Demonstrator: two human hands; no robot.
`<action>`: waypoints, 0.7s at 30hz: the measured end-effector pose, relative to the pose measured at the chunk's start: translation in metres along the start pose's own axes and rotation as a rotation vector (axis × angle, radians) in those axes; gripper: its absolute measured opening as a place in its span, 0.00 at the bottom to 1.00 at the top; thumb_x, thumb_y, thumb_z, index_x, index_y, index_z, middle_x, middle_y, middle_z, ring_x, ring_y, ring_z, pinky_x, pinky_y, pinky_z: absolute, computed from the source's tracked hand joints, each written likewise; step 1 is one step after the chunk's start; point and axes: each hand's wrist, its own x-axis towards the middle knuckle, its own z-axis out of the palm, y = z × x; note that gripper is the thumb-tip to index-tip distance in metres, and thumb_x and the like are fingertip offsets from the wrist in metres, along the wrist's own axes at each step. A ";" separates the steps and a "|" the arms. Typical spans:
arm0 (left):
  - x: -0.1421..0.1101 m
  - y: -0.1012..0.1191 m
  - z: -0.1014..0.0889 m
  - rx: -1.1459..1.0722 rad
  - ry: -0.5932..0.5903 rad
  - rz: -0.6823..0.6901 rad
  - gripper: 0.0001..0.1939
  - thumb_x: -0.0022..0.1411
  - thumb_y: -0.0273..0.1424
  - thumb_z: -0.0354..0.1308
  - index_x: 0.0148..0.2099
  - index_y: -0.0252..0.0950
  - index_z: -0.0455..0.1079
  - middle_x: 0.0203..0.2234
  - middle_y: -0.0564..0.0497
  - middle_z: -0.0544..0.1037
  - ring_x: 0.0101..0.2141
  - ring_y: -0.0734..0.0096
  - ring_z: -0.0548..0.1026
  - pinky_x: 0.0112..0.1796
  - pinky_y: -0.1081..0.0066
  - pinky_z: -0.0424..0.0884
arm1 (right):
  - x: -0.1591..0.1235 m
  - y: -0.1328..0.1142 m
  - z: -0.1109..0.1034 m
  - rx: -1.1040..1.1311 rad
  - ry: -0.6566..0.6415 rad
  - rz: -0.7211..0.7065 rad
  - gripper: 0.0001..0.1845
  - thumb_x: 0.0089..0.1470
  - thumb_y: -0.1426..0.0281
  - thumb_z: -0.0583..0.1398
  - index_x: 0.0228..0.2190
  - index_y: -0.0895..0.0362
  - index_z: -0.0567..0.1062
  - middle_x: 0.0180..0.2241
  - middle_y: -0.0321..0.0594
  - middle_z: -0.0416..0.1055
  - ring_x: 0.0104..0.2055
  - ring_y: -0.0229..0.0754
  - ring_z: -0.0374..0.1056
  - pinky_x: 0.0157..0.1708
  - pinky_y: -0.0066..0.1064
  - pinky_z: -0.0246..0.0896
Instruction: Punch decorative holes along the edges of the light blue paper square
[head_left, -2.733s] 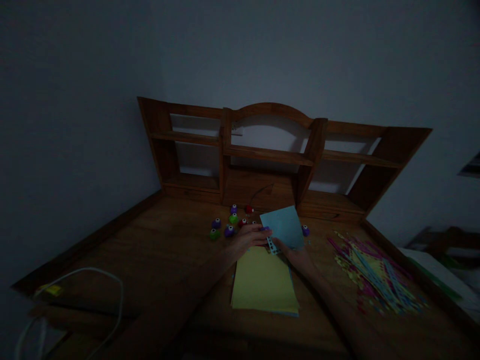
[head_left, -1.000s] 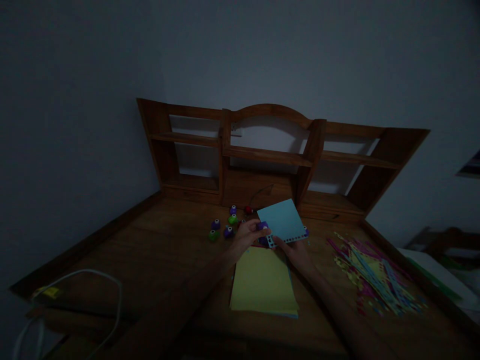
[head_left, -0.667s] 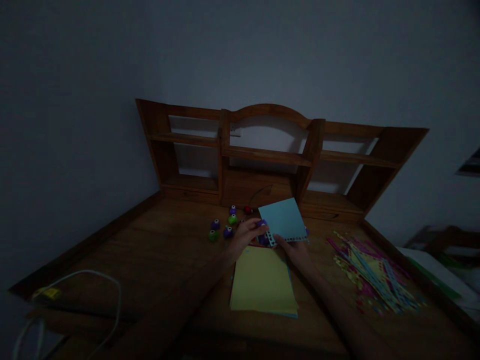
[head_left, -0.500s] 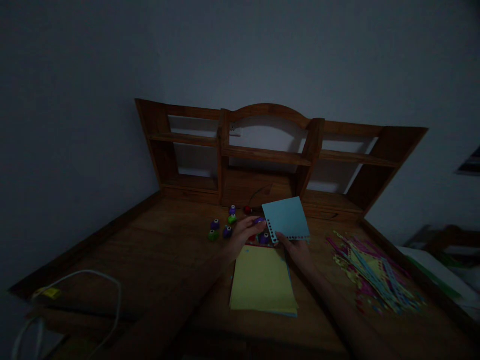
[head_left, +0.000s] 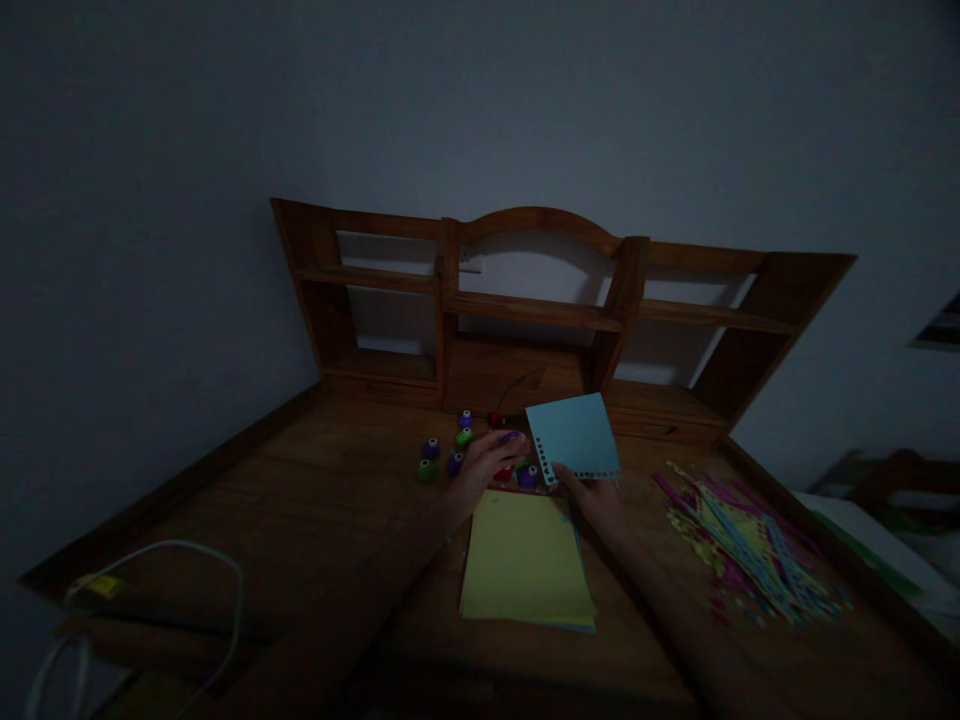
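Note:
My left hand (head_left: 482,468) is closed around a small purple craft punch (head_left: 513,437), just left of the paper. A light blue sheet of paper (head_left: 574,435) is pinched in my right hand (head_left: 594,497), thumb on top near its lower edge. Rows of punched holes run along the sheet's left and lower edges. Below the hands lies a stack of yellow paper (head_left: 526,560), with blue showing at its edges. Another purple punch (head_left: 528,477) sits between my hands, with red and green pieces partly hidden beside it.
Several purple and green punches (head_left: 430,448) stand left of my left hand. A heap of punched paper strips (head_left: 750,545) lies at the right. The wooden shelf unit (head_left: 536,315) rises along the back. A white cable (head_left: 176,543) loops at the lower left.
My left hand has tilted and shifted slightly left with the purple punch, a little away from the sheet. The blue sheet and my right hand have barely moved.

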 end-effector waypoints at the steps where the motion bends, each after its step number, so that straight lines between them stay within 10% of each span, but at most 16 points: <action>1: 0.000 0.000 0.000 -0.001 0.004 0.001 0.18 0.53 0.39 0.67 0.42 0.32 0.75 0.41 0.42 0.79 0.44 0.60 0.77 0.51 0.60 0.68 | 0.000 0.000 0.000 -0.001 0.002 -0.001 0.25 0.50 0.53 0.62 0.44 0.55 0.74 0.36 0.43 0.79 0.44 0.54 0.73 0.48 0.45 0.65; 21: -0.001 -0.007 0.001 0.144 -0.102 0.000 0.23 0.50 0.39 0.68 0.47 0.33 0.73 0.44 0.43 0.78 0.42 0.61 0.76 0.44 0.67 0.69 | -0.002 -0.008 0.002 -0.025 -0.005 -0.058 0.19 0.52 0.54 0.60 0.38 0.56 0.76 0.38 0.44 0.78 0.41 0.50 0.73 0.47 0.41 0.65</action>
